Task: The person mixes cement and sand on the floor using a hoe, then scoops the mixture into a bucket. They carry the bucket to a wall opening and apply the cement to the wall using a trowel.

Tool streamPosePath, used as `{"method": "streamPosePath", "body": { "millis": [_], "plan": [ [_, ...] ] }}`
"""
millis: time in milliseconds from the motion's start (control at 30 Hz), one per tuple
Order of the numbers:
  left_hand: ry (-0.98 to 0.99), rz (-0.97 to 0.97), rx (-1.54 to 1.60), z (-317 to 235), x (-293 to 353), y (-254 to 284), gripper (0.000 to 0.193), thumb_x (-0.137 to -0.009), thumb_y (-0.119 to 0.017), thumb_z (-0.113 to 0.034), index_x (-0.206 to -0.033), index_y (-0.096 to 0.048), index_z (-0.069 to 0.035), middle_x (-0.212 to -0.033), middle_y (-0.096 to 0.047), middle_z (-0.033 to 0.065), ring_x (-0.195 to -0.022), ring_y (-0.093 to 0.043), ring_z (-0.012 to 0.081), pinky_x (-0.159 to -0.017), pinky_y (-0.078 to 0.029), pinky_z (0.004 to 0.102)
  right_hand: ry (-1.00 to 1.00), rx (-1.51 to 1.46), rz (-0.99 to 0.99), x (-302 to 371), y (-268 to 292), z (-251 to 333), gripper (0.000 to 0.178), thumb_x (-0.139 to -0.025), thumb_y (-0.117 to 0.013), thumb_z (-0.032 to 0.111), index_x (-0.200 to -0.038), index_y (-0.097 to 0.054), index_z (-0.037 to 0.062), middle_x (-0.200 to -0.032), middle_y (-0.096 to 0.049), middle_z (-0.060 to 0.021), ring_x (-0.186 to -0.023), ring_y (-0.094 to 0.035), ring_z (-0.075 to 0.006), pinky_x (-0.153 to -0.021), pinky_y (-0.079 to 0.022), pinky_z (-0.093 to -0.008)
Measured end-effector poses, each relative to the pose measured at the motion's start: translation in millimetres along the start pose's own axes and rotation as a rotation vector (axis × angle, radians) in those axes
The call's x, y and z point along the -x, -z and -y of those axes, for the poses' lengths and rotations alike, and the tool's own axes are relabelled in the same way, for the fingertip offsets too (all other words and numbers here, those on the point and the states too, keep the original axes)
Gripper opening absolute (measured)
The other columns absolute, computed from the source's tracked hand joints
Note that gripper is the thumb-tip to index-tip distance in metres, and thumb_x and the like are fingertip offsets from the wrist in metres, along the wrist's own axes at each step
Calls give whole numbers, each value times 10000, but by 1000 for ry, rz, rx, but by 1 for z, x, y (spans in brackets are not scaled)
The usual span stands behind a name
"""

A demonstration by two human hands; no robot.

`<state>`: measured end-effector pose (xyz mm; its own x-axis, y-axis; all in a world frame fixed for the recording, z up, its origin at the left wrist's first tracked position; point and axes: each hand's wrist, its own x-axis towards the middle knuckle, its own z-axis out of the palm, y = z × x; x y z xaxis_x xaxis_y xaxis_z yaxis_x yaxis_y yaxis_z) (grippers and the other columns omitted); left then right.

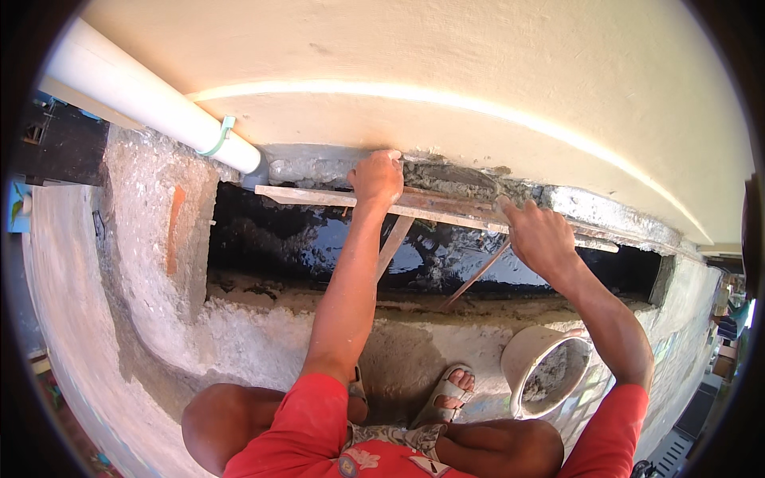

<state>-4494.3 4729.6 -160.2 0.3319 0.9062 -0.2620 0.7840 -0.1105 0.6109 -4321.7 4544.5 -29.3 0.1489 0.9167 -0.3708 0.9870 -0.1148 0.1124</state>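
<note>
A long wooden plank lies along the foot of the wall, over the far side of an opening that holds dark water. My left hand is closed at the plank's left half, its fingertips up by the wall and partly hidden. Farther right, my right hand is closed round the plank's edge, the thumb on the wall side. Two thin wooden sticks slant from the plank to the opening's near edge: a left stick and a right stick. Rough wet mortar shows behind the plank between my hands.
A white pipe with a green strap comes down at the left, ending by the opening's corner. Near my right forearm stands a bucket with grey mix inside. My sandalled foot is on the concrete ledge before the opening.
</note>
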Motion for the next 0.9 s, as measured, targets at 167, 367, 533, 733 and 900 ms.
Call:
{"method": "streamPosePath", "body": {
  "millis": [167,367,533,733,900],
  "plan": [
    [-39,-58,-105,-20,16,18,259,-910,-501,-206,-1115,-644,-141,-1059,-668,106,-1015,-608,300,-932,-403,424,-19,23,72,-13,-12,-4,327,-832,-517,27,-1156,-514,71,-819,-612,-184,-747,-669,-336,-599,-557,-426],
    [-11,-100,-43,-22,25,37,295,-902,-545,-219,-1167,-604,-104,-1090,-652,135,-1040,-599,306,-924,-418,419,-12,11,-10,-4,-7,-8,322,-826,-524,21,-1143,-519,74,-839,-614,-177,-740,-671,-330,-605,-562,-420],
    [-52,-85,5,-29,32,35,309,-898,-556,-205,-1179,-595,-81,-1096,-643,134,-1021,-605,308,-908,-432,419,-18,88,57,-8,-1,-25,373,-818,-550,32,-1185,-520,88,-831,-624,-184,-739,-671,-334,-611,-565,-413],
    [-58,-56,89,-40,38,30,310,-896,-560,-205,-1163,-602,-53,-1079,-644,138,-996,-609,316,-905,-433,418,-12,79,189,-16,-8,-23,425,-810,-554,9,-1227,-521,90,-797,-645,-159,-744,-674,-324,-630,-567,-410],
    [-92,-158,86,-21,38,39,309,-899,-553,-213,-1155,-605,-49,-1047,-647,141,-988,-609,325,-903,-435,412,-67,34,128,6,44,-15,245,-805,-573,75,-1045,-603,40,-777,-651,-175,-783,-672,-324,-671,-558,-422]
  ]
}}
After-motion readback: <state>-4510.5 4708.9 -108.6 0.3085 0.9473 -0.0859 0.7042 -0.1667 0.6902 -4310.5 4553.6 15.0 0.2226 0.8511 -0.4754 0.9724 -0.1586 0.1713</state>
